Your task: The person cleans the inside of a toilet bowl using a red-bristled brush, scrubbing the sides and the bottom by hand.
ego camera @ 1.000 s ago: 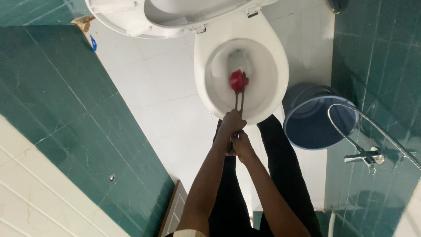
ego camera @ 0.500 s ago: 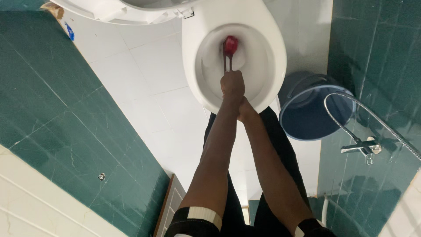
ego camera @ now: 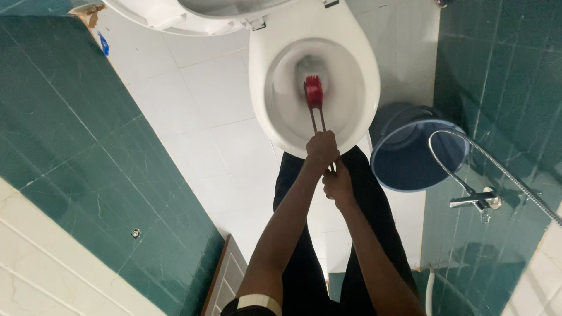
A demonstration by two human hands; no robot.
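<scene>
Toilet brush (ego camera: pixel 314 90), red-bristled on a dark two-pronged handle, has its head down inside the white toilet bowl (ego camera: pixel 275 55), near the water at the bottom. Left of the bowl lies bare white floor tile (ego camera: pixel 205 99). Left hand (ego camera: pixel 322 147) is clenched on the handle at the bowl's front rim; right hand (ego camera: pixel 338 186) grips the handle's end just behind it. Right of the bowl stands a blue bucket (ego camera: pixel 410 164). Scrubbing looks midway; the lid (ego camera: pixel 175 14) is up.

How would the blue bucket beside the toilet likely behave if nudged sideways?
The blue bucket looks like thin plastic, so probably light. Its wide round shape suggests sliding on the smooth white floor tiles rather than tipping. Whether it holds water is unclear.
</scene>
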